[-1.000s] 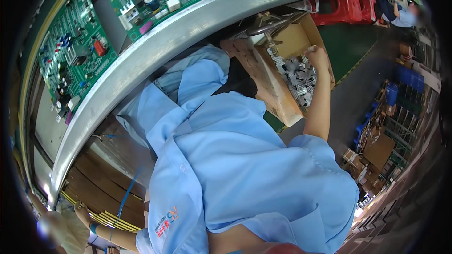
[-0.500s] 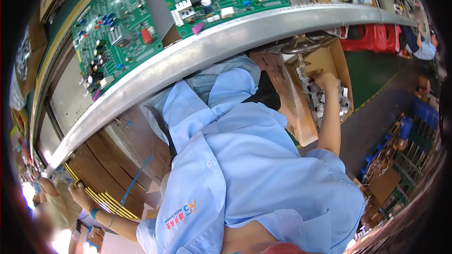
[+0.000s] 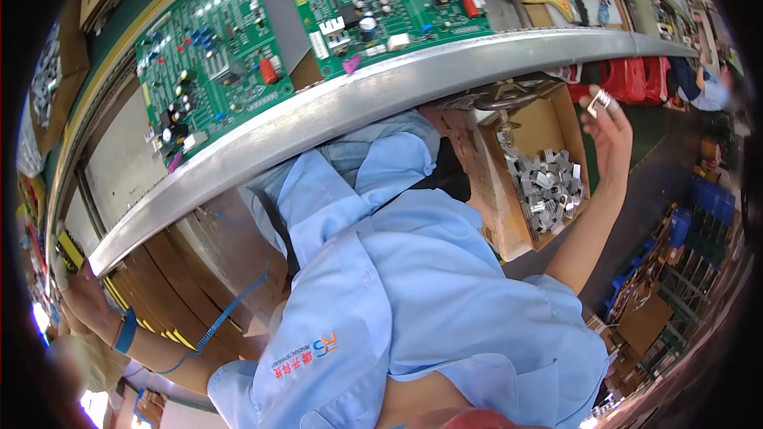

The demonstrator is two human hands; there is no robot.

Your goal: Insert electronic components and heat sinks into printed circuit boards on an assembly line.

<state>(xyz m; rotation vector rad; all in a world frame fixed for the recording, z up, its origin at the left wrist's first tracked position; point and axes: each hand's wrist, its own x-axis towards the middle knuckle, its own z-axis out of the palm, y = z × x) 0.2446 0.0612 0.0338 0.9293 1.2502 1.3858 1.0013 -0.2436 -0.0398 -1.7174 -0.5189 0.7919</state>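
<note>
My right hand (image 3: 610, 137) is raised beside an open cardboard box (image 3: 548, 121). Its fingertips pinch a small silver metal heat sink (image 3: 601, 101). Many similar finned silver heat sinks (image 3: 548, 191) lie heaped in that box. Far to the left, my left hand (image 3: 86, 292) is at the end of the metal rail (image 3: 381, 95), close to a yellow-and-black piece (image 3: 70, 250). Its fingers are small and partly hidden, so their grip is unclear. A blue wrist strap (image 3: 125, 331) with a coiled cord circles that wrist.
Two green circuit boards (image 3: 211, 63) (image 3: 389, 8) fitted with components lie beyond the rail. A yellow-handled brush (image 3: 552, 1) rests at the back right. Red plastic seats or bins (image 3: 636, 79) stand past the box. Another person (image 3: 710, 87) is at the far right.
My right hand has come up out of the box with a heat sink. My left hand has moved left and farther away, from the yellow-edged strips to the rail's end.
</note>
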